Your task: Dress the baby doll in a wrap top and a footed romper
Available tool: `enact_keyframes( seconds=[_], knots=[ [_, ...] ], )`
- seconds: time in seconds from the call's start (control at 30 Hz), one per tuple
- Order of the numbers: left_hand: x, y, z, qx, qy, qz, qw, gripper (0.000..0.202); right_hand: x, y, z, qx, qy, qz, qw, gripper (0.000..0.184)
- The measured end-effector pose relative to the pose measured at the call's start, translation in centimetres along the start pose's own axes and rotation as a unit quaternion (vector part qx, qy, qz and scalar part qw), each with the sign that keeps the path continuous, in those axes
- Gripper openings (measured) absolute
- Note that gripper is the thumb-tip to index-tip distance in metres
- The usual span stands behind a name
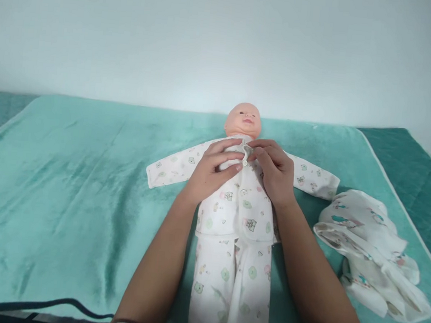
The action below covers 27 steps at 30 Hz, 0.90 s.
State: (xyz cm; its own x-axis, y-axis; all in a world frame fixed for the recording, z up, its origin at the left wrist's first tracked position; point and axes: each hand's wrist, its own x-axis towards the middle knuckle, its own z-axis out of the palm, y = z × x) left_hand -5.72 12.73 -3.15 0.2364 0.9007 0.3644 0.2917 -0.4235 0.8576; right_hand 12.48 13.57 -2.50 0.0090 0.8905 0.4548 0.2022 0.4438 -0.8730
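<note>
The left hand (pixel 212 168) rests loosely spread on the doll's (pixel 243 119) shirt (pixel 222 207) while the right hand (pixel 278 172) pinches its front edge (pixel 245 156).

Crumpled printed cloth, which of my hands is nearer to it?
Right. The right hand, on the patterned baby shirt, is up and left of the cloth; the left hand is farther left.

Soft, diffuse light is filling the scene, and the pale wall (pixel 226 42) is glowing brightest behind the doll's head (pixel 244 120) while dimming toward its upper corners. Gray shade is falling across the lower trousers (pixel 212 287) and beside the forearms (pixel 158 257); fold shadows are streaking the green blanket (pixel 66 178). Fine detail is softening toward the margins.
</note>
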Motion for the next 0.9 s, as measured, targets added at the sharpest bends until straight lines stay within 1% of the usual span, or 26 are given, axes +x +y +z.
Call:
enact_keyframes(
  seconds=[0.1,0.27,0.57,0.7,0.9],
  knots=[
    [-0.04,-0.16,-0.33,-0.005,-0.024,0.006,1.000,0.023,-0.08,-0.13,0.01,-0.001,0.005,-0.001,1.000,0.030],
    [0.04,-0.04,-0.52,-0.009,-0.034,0.003,0.999,0.022,-0.16,-0.30,-0.02,0.003,0.004,-0.001,1.000,0.031],
    [0.21,-0.26,-0.27,-0.028,-0.016,0.019,0.999,0.020,-0.21,-0.25,-0.06,-0.006,-0.012,-0.003,1.000,0.029],
    [0.23,-0.39,-0.04,-0.029,-0.001,0.020,0.999,0.020,-0.16,-0.11,-0.07,-0.013,-0.019,-0.015,1.000,0.029],
    [0.37,0.21,0.32,-0.014,0.024,-0.008,1.000,0.016,-0.08,-0.15,-0.12,-0.015,-0.029,-0.014,0.999,0.029]
  ],
)
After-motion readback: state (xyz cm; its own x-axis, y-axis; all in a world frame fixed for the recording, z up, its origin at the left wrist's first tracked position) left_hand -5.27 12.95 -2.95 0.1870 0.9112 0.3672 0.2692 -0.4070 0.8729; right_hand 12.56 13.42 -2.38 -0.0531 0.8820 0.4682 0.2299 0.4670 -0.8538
